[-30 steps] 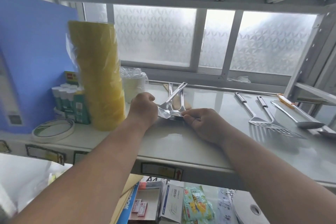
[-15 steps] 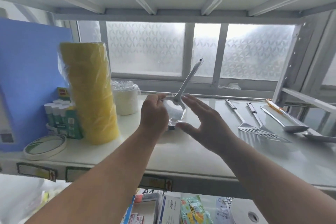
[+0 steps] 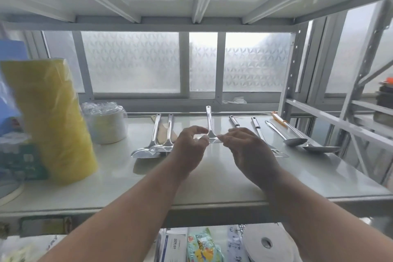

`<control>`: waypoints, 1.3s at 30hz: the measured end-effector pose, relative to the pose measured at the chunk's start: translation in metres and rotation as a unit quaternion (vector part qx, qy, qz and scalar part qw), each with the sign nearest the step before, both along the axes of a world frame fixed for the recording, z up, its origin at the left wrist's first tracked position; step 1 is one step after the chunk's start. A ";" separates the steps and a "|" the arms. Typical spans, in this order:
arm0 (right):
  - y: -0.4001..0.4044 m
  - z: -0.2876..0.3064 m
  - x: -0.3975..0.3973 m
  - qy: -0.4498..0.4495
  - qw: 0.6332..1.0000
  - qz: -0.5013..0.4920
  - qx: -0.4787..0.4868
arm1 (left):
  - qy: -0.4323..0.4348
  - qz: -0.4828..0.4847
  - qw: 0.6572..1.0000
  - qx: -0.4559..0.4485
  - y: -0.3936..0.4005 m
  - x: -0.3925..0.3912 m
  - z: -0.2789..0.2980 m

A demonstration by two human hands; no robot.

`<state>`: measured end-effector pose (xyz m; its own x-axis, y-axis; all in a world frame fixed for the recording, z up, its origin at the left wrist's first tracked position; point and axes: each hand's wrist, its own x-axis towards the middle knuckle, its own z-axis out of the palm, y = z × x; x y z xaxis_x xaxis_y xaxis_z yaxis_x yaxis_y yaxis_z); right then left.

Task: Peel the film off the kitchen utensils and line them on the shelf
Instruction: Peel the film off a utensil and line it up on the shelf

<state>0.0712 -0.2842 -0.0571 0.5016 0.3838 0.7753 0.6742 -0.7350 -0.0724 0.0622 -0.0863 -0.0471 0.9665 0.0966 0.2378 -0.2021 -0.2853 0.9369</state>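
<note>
Spatula (image 3: 209, 122) now faces you handle-up at 12 o'clock, swung from your left hand's (image 3: 190, 144) lone hold, both hands pinching its blade, right hand (image 3: 247, 149) ready to peel.

Two hands, the left hand (image 3: 190, 144) and the right hand (image 3: 247, 151), share one steel spatula (image 3: 209, 122). On the shelf (image 3: 148, 185) lie two more spatulas (image 3: 156, 134) at left, two slotted turners (image 3: 258, 130) and two ladles (image 3: 285, 134) at right. One yellow wrapped roll (image 3: 53, 117) and one white wrapped roll (image 3: 106, 123) stand at left.
</note>
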 end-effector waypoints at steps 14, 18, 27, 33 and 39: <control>-0.013 -0.027 0.020 0.156 0.984 -0.082 -0.014 | -0.025 -0.080 0.911 0.403 0.009 -0.003 -0.005; -0.014 -0.030 0.025 0.174 0.979 -0.107 -0.021 | -0.068 -0.084 0.915 0.390 0.012 0.005 -0.022; -0.013 -0.021 0.014 0.161 0.980 -0.112 -0.029 | -0.054 -0.135 0.931 0.335 0.019 0.008 -0.021; -0.014 -0.024 0.016 0.162 0.980 -0.112 -0.025 | -0.048 -0.131 0.941 0.307 0.018 0.003 -0.020; -0.014 -0.022 0.012 0.161 0.980 -0.115 -0.032 | -0.050 -0.111 0.941 0.316 0.016 -0.006 -0.015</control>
<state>0.0837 -0.2980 -0.0789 0.7948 0.2751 0.5409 0.4407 -0.8744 -0.2029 0.0567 -0.0698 -0.0617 0.9163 -0.2954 0.2704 -0.3995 -0.7194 0.5682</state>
